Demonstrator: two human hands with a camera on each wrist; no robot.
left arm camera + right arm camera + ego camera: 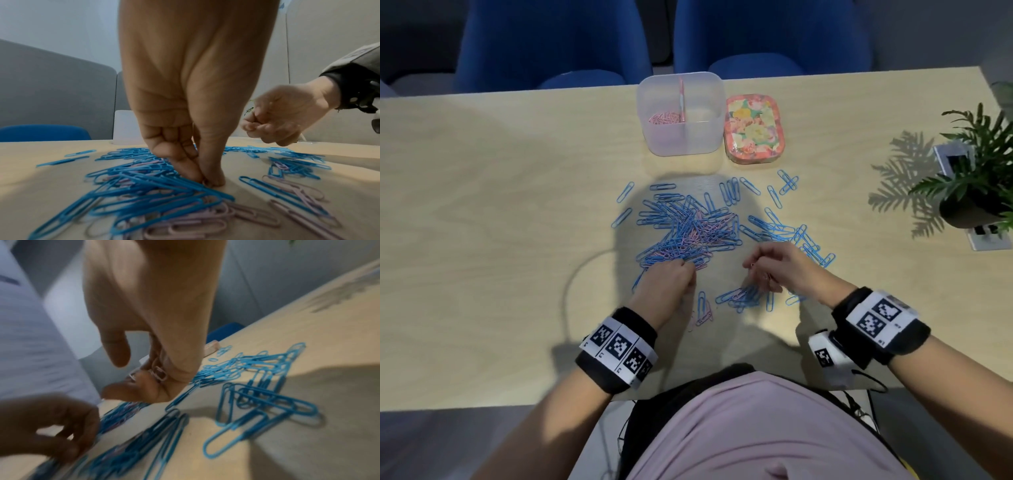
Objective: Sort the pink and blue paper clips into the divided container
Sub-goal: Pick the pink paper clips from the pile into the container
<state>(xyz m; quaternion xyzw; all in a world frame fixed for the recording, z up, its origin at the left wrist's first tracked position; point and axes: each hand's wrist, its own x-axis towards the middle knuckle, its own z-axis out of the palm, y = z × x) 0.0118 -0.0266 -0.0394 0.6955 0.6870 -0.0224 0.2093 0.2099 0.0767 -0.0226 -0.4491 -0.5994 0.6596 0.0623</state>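
Note:
A mixed pile of blue and pink paper clips (688, 233) (144, 191) is spread over the middle of the table. My left hand (686, 265) (208, 181) reaches down into the near edge of the pile, with thumb and forefinger pinched together on a clip; its colour is hidden. My right hand (755, 265) (148, 376) hovers just above the table to the right, its fingers curled round a few pink clips (159, 374). The clear divided container (709, 89) stands at the far edge. Pink clips (664, 118) lie in its left compartment, and the right one looks bare.
A floral tin (755, 130) sits right beside the container. More blue clips (791, 236) (257, 402) are scattered to the right and near my right hand. A potted plant (976, 171) and a socket panel (989, 240) are at the far right. Blue chairs (544, 44) stand behind the table.

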